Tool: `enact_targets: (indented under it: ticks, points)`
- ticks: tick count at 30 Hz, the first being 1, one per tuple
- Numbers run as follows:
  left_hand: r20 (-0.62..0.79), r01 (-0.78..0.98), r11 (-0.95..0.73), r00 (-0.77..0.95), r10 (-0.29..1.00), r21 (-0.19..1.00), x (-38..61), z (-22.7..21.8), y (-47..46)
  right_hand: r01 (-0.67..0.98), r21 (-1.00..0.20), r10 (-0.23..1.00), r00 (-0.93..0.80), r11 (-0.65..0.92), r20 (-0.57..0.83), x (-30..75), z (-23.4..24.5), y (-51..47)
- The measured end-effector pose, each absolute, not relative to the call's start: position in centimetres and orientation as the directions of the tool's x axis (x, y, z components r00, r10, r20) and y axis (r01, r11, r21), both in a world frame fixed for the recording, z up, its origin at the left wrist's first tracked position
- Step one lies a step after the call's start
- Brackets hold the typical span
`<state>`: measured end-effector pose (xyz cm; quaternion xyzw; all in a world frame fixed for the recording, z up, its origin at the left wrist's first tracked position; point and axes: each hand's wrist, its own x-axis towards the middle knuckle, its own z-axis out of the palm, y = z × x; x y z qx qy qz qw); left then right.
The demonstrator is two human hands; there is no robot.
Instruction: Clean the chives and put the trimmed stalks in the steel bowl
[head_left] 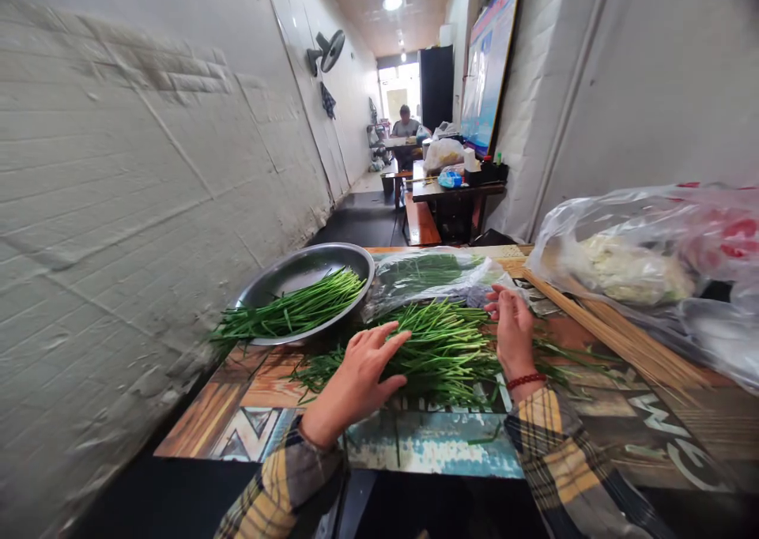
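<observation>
I see the green pile [447,349] to the right of the bowl [288,277]. My left hand [368,365] spreads wide over it. My right hand [513,332], farther from the bowl, is loosely half open.

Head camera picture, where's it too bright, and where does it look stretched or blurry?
Head view: far doorway washed out, ceiling light glaring; same view, left wall stretched, wooden sticks blurred at their lower ends, central green stalks fairly sharp.
</observation>
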<state>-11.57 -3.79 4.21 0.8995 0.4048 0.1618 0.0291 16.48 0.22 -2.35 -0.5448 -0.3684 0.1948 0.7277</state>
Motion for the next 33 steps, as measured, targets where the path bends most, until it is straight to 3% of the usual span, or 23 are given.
enact_targets:
  ticks: [3, 7, 10, 14, 17, 20, 25, 33]
  points:
    - [0.368, 0.753, -0.626, 0.534, 0.761, 0.203, -9.2, 3.2, -2.2, 0.218, -0.922, 0.69, 0.612, 0.321, 0.386, 16.4, -2.3, 0.0]
    - [0.324, 0.877, -0.438, 0.364, 0.873, 0.196, -6.2, 0.5, 0.5, 0.282, -0.908, 0.72, 0.554, 0.31, 0.418, 16.3, -2.4, 0.0]
    - [0.29, 0.88, -0.412, 0.34, 0.894, 0.237, -5.1, -0.8, 1.0, 0.235, -0.925, 0.724, 0.575, 0.299, 0.38, 16.4, -2.7, 0.3]
    - [0.34, 0.701, -0.623, 0.526, 0.78, 0.347, -5.3, -1.2, -1.2, 0.173, -0.938, 0.729, 0.593, 0.299, 0.342, 16.5, -2.7, 0.4]
    - [0.32, 0.535, -0.767, 0.701, 0.637, 0.354, -6.5, -0.9, -3.5, 0.169, -0.938, 0.736, 0.584, 0.301, 0.341, 16.5, -2.6, 0.3]
    - [0.256, 0.474, -0.808, 0.781, 0.569, 0.35, -7.8, -0.5, -4.9, 0.165, -0.938, 0.736, 0.585, 0.305, 0.342, 16.4, -2.5, 0.3]
    - [0.242, 0.551, -0.801, 0.765, 0.597, 0.235, -8.6, -0.1, -4.7, 0.134, -0.938, 0.739, 0.584, 0.321, 0.336, 16.3, -2.4, 0.2]
    - [0.169, 0.754, -0.652, 0.634, 0.755, 0.084, -7.1, -0.8, -1.2, 0.12, -0.939, 0.736, 0.593, 0.322, 0.328, 16.4, -2.3, 0.3]
